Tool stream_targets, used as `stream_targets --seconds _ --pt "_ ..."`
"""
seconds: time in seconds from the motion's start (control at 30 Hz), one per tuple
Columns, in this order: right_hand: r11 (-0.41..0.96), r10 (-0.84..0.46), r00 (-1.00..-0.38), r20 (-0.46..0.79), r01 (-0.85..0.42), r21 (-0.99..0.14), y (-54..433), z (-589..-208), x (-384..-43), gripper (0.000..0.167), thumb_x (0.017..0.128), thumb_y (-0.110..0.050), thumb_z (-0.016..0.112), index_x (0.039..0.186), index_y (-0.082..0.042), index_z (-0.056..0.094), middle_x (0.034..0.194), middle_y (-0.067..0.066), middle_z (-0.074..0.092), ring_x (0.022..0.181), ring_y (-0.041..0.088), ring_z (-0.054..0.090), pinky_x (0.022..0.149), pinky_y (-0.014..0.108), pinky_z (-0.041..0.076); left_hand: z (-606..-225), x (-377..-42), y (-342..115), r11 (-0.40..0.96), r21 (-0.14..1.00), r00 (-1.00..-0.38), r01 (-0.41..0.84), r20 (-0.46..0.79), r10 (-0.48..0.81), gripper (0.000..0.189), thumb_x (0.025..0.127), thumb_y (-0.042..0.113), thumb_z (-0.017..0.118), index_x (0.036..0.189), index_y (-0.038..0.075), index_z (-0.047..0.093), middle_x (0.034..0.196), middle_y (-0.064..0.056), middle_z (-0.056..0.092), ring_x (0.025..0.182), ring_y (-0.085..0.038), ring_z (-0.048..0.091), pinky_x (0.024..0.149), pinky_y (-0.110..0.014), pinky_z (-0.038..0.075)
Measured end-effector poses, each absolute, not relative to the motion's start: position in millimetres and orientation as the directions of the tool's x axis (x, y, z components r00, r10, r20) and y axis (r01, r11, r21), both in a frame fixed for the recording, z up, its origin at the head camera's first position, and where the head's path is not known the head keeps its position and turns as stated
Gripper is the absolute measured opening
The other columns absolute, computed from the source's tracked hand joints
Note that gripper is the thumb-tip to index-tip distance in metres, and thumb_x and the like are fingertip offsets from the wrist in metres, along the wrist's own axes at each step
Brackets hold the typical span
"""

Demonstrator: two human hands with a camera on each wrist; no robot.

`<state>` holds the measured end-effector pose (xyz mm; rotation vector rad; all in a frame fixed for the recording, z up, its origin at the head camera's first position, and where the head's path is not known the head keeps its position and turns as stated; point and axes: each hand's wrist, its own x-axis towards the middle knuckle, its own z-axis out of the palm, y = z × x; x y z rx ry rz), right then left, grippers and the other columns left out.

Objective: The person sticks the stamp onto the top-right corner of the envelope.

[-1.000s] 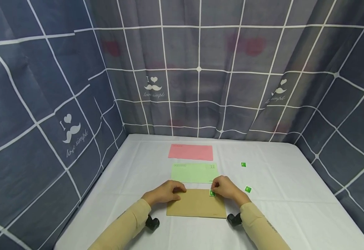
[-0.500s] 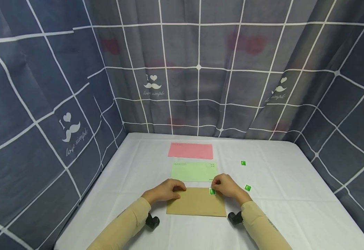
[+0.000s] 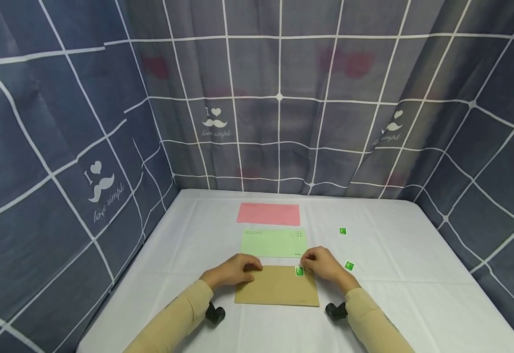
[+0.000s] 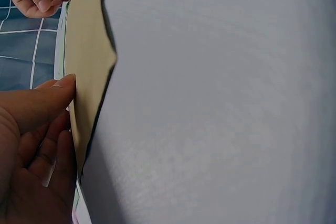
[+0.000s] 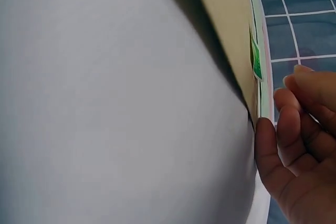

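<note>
A brown envelope lies flat on the table in front of the person. Across its upper left corner rests the left hand, thumb and fingers spread at the edge; in the left wrist view the thumb touches the envelope's edge. A green stamp with a white border sits at the envelope's upper right corner. Just right of it is the right hand, its fingers loosely curled and holding nothing. The right wrist view shows the stamp apart from the right thumb and fingertips.
Beyond the brown envelope lie a light green envelope and a pink envelope. Two more green stamps, one nearer and one farther, lie to the right on the white-covered table. Dark checked curtains enclose the table.
The right hand has let go of the stamp on the brown envelope and drawn slightly to the right. The left hand and the envelopes stay in place.
</note>
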<state>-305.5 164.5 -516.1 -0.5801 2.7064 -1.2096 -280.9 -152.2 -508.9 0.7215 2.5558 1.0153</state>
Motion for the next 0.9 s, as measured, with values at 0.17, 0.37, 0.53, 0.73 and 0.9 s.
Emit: stream_targets --seconds 0.17,0.37,0.53,0.73,0.9 --pt "0.611 -0.382 -0.923 0.056 -0.297 -0.734 167.7 -513.2 -301.3 0.014 0.097 -0.011 0.064 0.090 -0.006 0.074 0.076 0.001 0.066 0.065 0.010 0.054 0.056 0.021 0.046 -508.8 -280.6 -152.1 0.619 0.709 -0.833 0.337 -0.082 0.547 0.028 0.088 0.002 0.074 0.113 0.015 0.072 0.120 0.001 0.070 0.123 -0.023 0.060 0.105 -0.041 0.051" --pt "0.649 -0.376 -0.926 0.041 -0.294 -0.702 171.8 -510.1 -295.4 0.013 0.097 -0.010 0.064 0.096 -0.004 0.076 0.088 0.000 0.071 0.078 0.011 0.057 0.066 0.023 0.050 -508.5 -280.2 -151.5 0.615 0.716 -0.833 0.330 -0.086 0.546 0.028 0.088 0.001 0.073 0.112 0.013 0.072 0.119 0.000 0.071 0.120 -0.021 0.061 0.101 -0.039 0.052" --pt "0.647 -0.404 -0.914 0.040 -0.317 -0.694 175.3 -508.4 -291.1 0.015 0.096 -0.008 0.063 0.102 -0.002 0.075 0.098 0.004 0.073 0.087 0.014 0.059 0.073 0.025 0.052 -509.1 -280.6 -151.2 0.618 0.713 -0.835 0.330 -0.085 0.544 0.028 0.087 0.000 0.073 0.112 0.014 0.072 0.118 0.000 0.071 0.119 -0.020 0.061 0.101 -0.038 0.052" --pt "0.639 -0.440 -0.897 0.029 -0.336 -0.691 176.6 -508.1 -285.2 0.018 0.096 -0.012 0.064 0.108 -0.001 0.073 0.104 0.007 0.073 0.093 0.016 0.063 0.076 0.028 0.055 -509.4 -281.3 -151.5 0.612 0.722 -0.833 0.324 -0.088 0.546 0.028 0.088 0.001 0.073 0.112 0.014 0.071 0.119 0.001 0.070 0.122 -0.022 0.060 0.104 -0.041 0.050" --pt "0.628 -0.489 -0.871 0.055 -0.395 -0.671 176.3 -507.9 -279.2 0.020 0.096 -0.009 0.064 0.112 0.002 0.072 0.108 0.010 0.073 0.103 0.025 0.068 0.088 0.043 0.058 -508.9 -281.6 -151.7 0.614 0.719 -0.833 0.325 -0.090 0.546 0.028 0.088 0.001 0.073 0.112 0.014 0.071 0.120 0.001 0.070 0.123 -0.022 0.060 0.105 -0.041 0.050"
